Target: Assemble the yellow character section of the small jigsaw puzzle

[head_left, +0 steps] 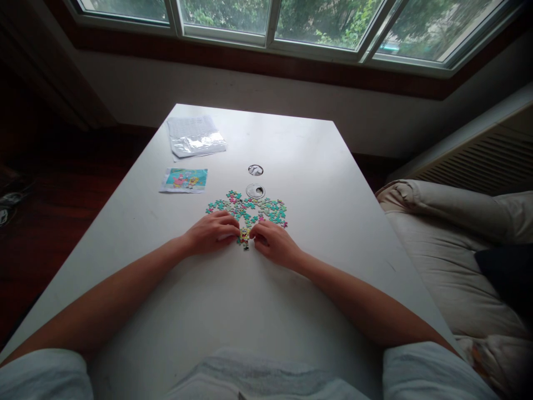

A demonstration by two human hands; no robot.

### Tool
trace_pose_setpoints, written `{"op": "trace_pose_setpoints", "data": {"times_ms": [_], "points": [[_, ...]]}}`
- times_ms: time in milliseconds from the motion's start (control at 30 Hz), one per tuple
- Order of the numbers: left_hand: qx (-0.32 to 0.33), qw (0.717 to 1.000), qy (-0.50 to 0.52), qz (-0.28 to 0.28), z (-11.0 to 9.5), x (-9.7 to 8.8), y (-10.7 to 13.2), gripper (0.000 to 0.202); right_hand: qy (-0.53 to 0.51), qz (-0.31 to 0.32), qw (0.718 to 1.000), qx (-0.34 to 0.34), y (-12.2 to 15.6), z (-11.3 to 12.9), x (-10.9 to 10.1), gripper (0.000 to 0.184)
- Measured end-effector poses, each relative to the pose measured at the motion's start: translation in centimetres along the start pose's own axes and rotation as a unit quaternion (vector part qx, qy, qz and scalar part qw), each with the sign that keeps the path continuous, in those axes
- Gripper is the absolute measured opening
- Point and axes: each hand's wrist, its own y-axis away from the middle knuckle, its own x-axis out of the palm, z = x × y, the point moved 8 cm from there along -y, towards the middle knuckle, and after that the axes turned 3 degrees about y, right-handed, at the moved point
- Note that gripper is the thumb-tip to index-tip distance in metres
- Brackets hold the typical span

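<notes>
Both hands rest on a white table, fingertips meeting over a small joined cluster of jigsaw pieces that is yellow and teal. My left hand is curled with its fingers pinched at the left side of that cluster. My right hand is curled too, fingertips pressing its right side. Just beyond the hands lies a loose spread of several teal and pink puzzle pieces.
A cartoon reference picture lies to the left of the pieces. A clear plastic bag over printed paper sits further back. Two round lids or cable holes are behind the pieces. A cushioned seat stands at the right; windows lie ahead.
</notes>
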Motion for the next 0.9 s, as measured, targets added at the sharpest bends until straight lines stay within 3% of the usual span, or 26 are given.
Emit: {"op": "trace_pose_setpoints", "data": {"times_ms": [467, 900], "points": [[0.005, 1.000, -0.001, -0.009, 0.0, 0.0, 0.0, 0.021, 0.019, 0.008, 0.999, -0.033, 0.1, 0.6, 0.1, 0.011], [0.011, 1.000, -0.004, -0.008, 0.1, 0.1, 0.1, 0.022, 0.040, -0.020, 0.999, 0.023, -0.1, -0.8, -0.4, 0.009]]}}
